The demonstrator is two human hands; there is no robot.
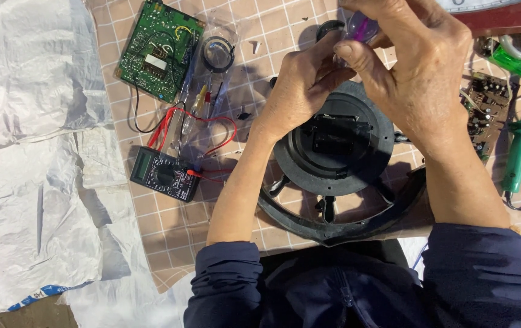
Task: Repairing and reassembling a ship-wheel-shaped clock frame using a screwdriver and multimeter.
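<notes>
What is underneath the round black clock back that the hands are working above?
The round black clock back lies on a checked mat beside a multimeter. The mat under it is covered; both forearms hide its edges.

Both forearms reach forward, bare, sleeves pushed up past the elbows. Left hand curled, fingertips meeting the right's. Right hand arched just beside it, thumb and fingers pinched.

Both hands meet above a round black clock back lying on a checked mat: the left hand and right hand pinch a small clear purple piece between their fingertips. A black multimeter with red leads and a green circuit board lie to the left; a green-handled soldering iron lies to the right.
</notes>
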